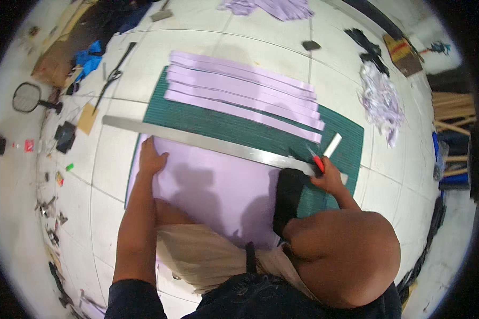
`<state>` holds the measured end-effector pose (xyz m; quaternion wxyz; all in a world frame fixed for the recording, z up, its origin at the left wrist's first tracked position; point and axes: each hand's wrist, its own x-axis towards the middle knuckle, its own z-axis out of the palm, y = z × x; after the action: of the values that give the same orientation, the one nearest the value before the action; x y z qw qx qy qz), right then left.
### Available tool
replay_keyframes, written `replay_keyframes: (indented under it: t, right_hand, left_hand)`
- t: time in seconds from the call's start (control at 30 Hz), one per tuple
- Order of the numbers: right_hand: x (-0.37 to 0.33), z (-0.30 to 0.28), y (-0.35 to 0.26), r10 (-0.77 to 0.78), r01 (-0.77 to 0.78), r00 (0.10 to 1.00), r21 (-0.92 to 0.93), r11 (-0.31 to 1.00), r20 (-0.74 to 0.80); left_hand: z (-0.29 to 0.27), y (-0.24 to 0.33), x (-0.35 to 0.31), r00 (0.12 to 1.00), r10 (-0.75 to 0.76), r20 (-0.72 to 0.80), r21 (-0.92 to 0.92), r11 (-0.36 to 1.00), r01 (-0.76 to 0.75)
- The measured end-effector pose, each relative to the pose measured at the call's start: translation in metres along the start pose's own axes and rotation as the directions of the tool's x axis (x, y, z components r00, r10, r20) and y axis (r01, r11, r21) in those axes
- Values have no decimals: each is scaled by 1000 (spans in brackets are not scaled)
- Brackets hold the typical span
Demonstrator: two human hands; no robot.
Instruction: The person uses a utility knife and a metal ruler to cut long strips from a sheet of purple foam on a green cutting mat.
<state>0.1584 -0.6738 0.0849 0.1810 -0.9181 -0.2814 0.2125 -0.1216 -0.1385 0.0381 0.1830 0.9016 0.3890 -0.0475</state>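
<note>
A long metal ruler (223, 147) lies slantwise across a green cutting mat (197, 119), along the far edge of a lilac fabric sheet (223, 186). My left hand (153, 160) rests at the sheet's far left corner, fingertips by the ruler and thumb spread apart. In my right hand (330, 178) is a red utility knife (318, 163), its blade pointing away from me, above the ruler's right part. Several cut lilac strips (239, 87) lie side by side on the far half of the mat. A short white bar (332, 144) sits beyond my right hand.
My black-socked foot (288, 199) presses on the fabric's right side. Large scissors (112, 77) lie on the tiled floor at left, near a racket-shaped object (27, 98). Lilac cloth (277, 8) lies at the far side, a pale scrap heap (380, 101) at right.
</note>
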Motion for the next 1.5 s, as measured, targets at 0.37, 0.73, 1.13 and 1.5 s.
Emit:
replay_keyframes:
  t: [0.37,0.73,1.13,1.5]
  right_hand:
    - [-20,28,7,25,-28,998,57,998,53]
    - [-26,30,1,-119,118,991,-25,993,-63]
    - [-32,36,2,65,-84,992,-176,981,-109]
    - [-45,38,10,96,-99,981,-12,995,-171]
  left_hand:
    - [5,11,-19,972,-42,-232,-246,969,-17]
    - [6,-4,-11,987,-28,-159,-158,987,3]
    - [2,10,-11,990,-38,-136,-42,999,32]
    - [3,24,-18,989,-111,-98,-27,994,109]
